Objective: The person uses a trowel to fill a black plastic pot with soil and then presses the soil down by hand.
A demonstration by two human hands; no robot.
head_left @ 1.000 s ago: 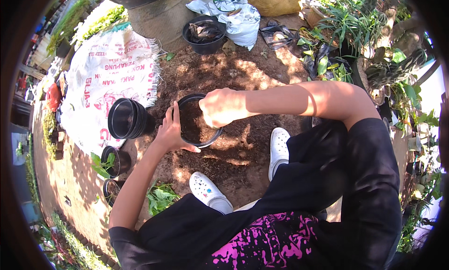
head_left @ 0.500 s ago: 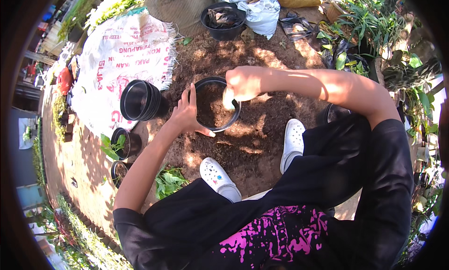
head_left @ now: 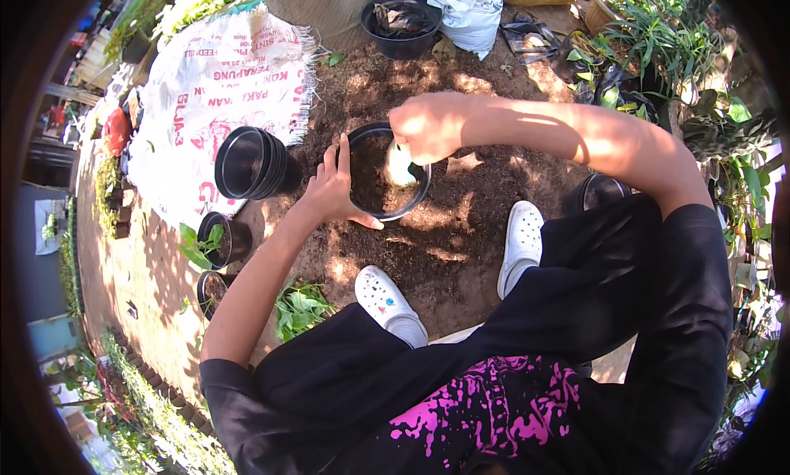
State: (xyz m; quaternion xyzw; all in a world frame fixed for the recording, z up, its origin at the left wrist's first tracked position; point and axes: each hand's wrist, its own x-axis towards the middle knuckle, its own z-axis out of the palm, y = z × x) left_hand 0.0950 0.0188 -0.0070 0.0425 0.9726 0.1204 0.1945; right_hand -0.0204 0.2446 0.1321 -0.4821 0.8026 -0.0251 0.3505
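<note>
Head view: right hand (head_left: 428, 129) grips pale tool (head_left: 401, 169); left hand (head_left: 332, 187) splays against plant pot (head_left: 369, 136), nine o'clock. Overpressing could tip it.

Strong sunlight is falling from above. Dappled shadows are breaking up the soil (head_left: 448, 257) near centre. The sack (head_left: 210, 97) at 10 o'clock is reflecting brightly; the right arm (head_left: 568, 134) at 2 o'clock is showing pale sunlit patches. The black shirt (head_left: 485, 409) at 5 o'clock is losing fold detail. Fisheye distortion is bending edges outward; corners are fading to black. Greenery (head_left: 136, 401) at 8 o'clock is blurring.
</note>
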